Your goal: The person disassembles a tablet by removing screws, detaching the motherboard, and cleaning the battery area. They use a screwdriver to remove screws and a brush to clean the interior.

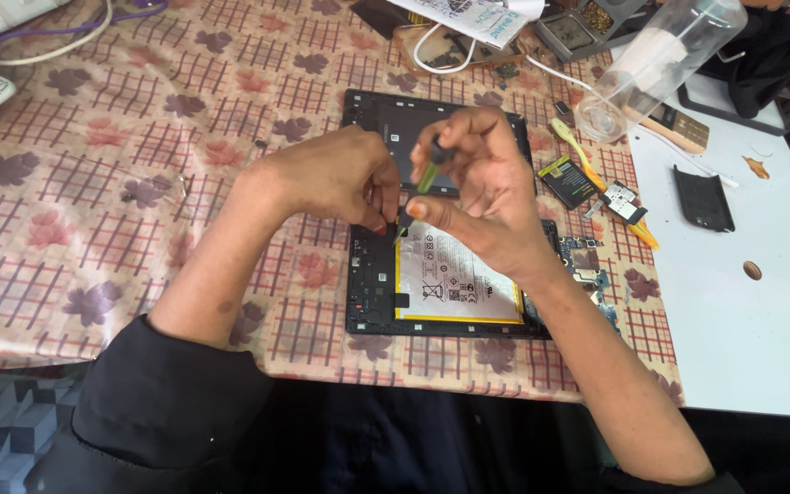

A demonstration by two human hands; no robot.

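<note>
Hands, two: right hand gripping one screwdriver, left hand, one opened tablet

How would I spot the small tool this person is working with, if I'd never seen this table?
Find the opened black tablet lying on the flower-patterned tablecloth, its big pale battery showing. Both hands meet just above it; the slim screwdriver is pinched in the right hand, tip pointing down beside the left hand. Its green-and-black handle sets it apart from the yellow tool lying farther right.
</note>
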